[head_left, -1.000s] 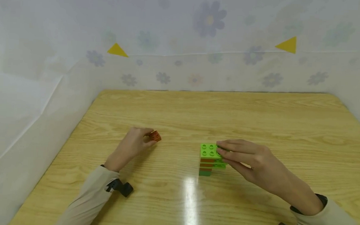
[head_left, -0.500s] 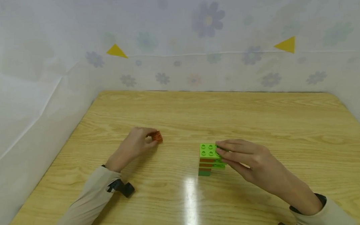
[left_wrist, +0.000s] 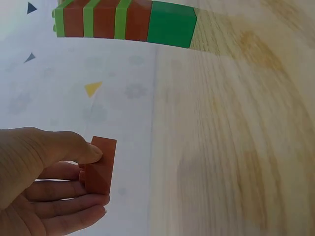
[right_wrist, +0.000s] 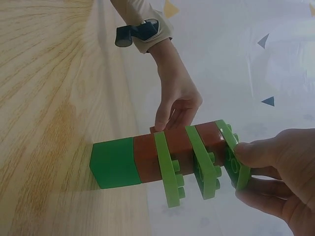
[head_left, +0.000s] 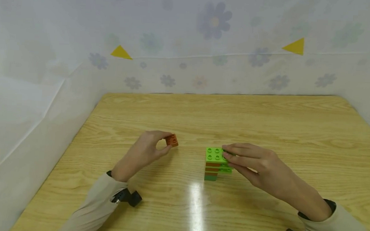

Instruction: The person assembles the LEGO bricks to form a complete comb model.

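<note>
Between thumb and fingers, my left hand (head_left: 143, 153) pinches a small reddish-brown toy building brick (head_left: 172, 140), its studs showing in the head view. The left wrist view has this brick (left_wrist: 101, 169) raised off the tabletop. To its right rises a brick tower (head_left: 212, 165): a dark green block (right_wrist: 115, 162) at the bottom, then brown bricks alternating with thin light green plates that jut out to one side. My right hand (head_left: 263, 165) pinches the overhanging end of the topmost light green plate (right_wrist: 231, 152); its fingertips cover some studs.
The wood-grain table (head_left: 250, 118) spreads around both hands. Behind it hangs a pale flowered sheet (head_left: 176, 36) with yellow triangles, and more pale sheeting runs along the left and right sides. Each wrist wears a black camera strap (head_left: 127, 196).
My left hand has moved right toward the tower, carrying the reddish-brown brick and turning it slightly so more studs show. My right hand and the tower have stayed put.
</note>
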`<action>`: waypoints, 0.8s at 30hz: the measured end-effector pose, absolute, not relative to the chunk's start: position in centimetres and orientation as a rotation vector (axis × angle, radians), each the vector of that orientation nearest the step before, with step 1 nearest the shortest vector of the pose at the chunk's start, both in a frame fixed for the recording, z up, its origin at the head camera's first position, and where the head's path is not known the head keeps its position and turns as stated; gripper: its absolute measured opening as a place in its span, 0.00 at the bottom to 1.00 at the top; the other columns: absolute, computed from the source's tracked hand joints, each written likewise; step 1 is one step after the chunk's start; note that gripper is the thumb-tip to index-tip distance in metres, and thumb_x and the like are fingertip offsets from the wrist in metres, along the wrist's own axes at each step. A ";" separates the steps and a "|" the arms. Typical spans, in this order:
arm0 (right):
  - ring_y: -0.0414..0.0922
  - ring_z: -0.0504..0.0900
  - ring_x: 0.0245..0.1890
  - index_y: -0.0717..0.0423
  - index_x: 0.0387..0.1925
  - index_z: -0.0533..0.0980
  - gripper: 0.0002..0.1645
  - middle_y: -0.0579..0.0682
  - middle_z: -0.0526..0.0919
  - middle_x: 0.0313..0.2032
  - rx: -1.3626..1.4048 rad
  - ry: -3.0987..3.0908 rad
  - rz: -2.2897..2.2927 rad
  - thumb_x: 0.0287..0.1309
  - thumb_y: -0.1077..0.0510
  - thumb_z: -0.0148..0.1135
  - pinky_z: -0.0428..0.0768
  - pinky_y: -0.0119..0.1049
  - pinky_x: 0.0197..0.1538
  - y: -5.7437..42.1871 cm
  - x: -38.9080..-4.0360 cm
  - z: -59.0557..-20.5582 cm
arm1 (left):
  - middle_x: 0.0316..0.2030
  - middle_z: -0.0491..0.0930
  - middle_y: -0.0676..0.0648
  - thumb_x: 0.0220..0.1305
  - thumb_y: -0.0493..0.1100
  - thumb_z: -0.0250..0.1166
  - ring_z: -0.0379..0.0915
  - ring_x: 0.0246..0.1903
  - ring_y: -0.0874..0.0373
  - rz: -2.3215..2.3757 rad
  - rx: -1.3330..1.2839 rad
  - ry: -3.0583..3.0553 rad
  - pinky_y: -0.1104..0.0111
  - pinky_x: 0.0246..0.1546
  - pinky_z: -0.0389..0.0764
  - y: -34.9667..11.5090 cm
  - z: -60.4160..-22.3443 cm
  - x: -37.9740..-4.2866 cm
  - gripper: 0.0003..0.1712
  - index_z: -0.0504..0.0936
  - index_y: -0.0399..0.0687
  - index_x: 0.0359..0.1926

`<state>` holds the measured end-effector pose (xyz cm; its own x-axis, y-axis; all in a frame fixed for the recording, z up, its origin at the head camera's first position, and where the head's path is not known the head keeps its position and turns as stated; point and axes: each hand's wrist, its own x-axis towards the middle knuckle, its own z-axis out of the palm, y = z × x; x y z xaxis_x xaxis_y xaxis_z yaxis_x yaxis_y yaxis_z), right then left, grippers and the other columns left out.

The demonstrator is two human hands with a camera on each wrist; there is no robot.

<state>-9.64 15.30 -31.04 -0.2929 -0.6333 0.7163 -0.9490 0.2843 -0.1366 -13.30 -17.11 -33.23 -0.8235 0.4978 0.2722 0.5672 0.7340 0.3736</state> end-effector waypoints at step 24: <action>0.51 0.83 0.46 0.61 0.46 0.84 0.24 0.57 0.84 0.47 1.401 -2.052 0.756 0.74 0.50 0.46 0.75 0.26 0.55 15.3 -9.6 -31.0 | 0.44 0.84 0.45 0.57 0.36 0.71 0.82 0.43 0.55 -0.774 -1.120 -2.550 0.66 0.41 0.83 -14.7 -30.2 -11.2 0.20 0.81 0.38 0.52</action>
